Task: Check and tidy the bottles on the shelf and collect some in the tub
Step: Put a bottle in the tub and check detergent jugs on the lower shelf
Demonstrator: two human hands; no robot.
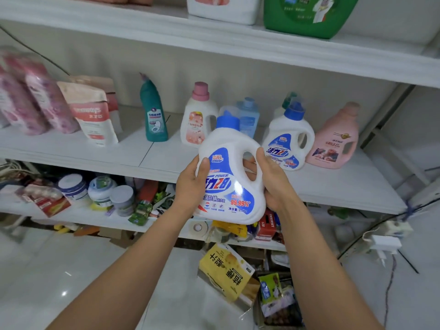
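White shelving filled my feed, and the middle shelf carried the row I was watching. Out in front of its edge, clear of the board and in the air, sat the detergent bottle, held between both hands. It was a white jug with a blue cap, a moulded handle on its right side, and a blue-and-white label with "POWER", a big "28" and a red "99.99%". It stood close to upright, label towards me.

The left hand clasped the bottle's left flank, thumb laid across the front of the label, the other fingers out of sight behind. The right hand had the handle: thumb over its outer side, fingers curled in behind and showing through the handle hole.

Back on the shelf, a matching bottle stood just right of the held one, and a pink bottle stood beside that. To the left I had a white bottle with a pink cap, a pale blue bottle behind, then a teal angled-neck bottle, all upright. Further left leaned refill pouches and pink wrapped packs. Up top, a green jug was cut off by the frame. Down on the floor lay a yellow box
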